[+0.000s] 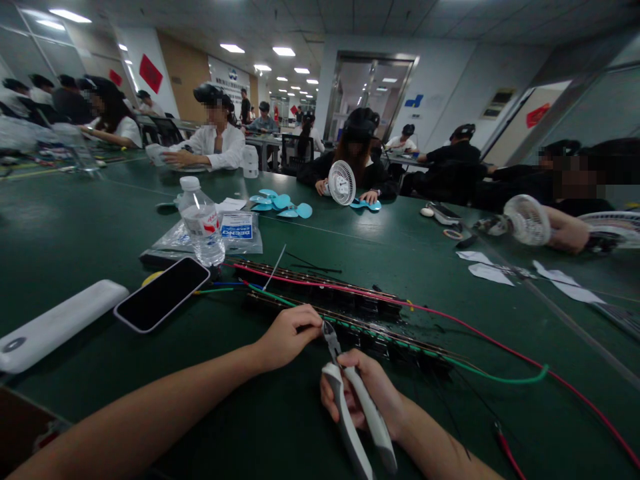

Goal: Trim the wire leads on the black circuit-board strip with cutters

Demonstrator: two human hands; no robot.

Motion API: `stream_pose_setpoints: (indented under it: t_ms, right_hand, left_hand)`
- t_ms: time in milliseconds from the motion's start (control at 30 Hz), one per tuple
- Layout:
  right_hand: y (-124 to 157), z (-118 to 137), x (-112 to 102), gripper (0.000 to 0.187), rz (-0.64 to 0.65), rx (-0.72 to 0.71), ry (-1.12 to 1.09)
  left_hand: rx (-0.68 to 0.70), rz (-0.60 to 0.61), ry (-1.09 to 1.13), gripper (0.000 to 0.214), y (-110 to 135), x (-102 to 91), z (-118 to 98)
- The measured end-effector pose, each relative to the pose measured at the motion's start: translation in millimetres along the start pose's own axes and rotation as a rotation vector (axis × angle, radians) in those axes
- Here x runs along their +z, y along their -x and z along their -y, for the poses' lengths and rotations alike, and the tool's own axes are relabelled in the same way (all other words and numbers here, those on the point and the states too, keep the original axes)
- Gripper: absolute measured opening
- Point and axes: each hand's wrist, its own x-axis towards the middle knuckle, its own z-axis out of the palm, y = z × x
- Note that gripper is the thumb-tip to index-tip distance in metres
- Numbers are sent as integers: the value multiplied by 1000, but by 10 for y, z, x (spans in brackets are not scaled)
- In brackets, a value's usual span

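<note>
My right hand [367,393] grips a pair of grey-handled cutters [350,400], their small jaws pointing up toward the near edge of a long black strip [350,313] lying on the green table. My left hand [289,335] is closed in a pinch at the strip's near edge, right beside the cutter jaws; what it pinches is too small to name. Red wire [450,319] and green wire [500,379] run along the strip and off to the right. A white cable tie [276,265] sticks up behind the strip.
A phone [161,292] and a white power bank [55,323] lie to the left. A water bottle [201,223] and a plastic bag [235,230] stand behind. Blue fan blades [283,203], small white fans [342,182] and paper scraps [493,270] sit farther back. Several people work around the table.
</note>
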Motion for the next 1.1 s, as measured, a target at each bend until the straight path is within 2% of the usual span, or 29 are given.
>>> stream_pose_setpoints:
  t_ms: [367,633,833,1100]
  right_hand:
    - [2,-11,-15,47,22,-91,-100]
    - [1,-41,12,49,97,-76,-96]
    - [-6,-41,24,48,123,-77,-90]
    - [-1,-31,24,48,91,-45,-95]
  left_hand:
    - [-106,-24,102,11,14,10,-5]
    - [-181,-41,215,11,45,56,78]
    - [-157,-40,144,4,44,45,53]
    - [-67,-40,50,6,27,32,47]
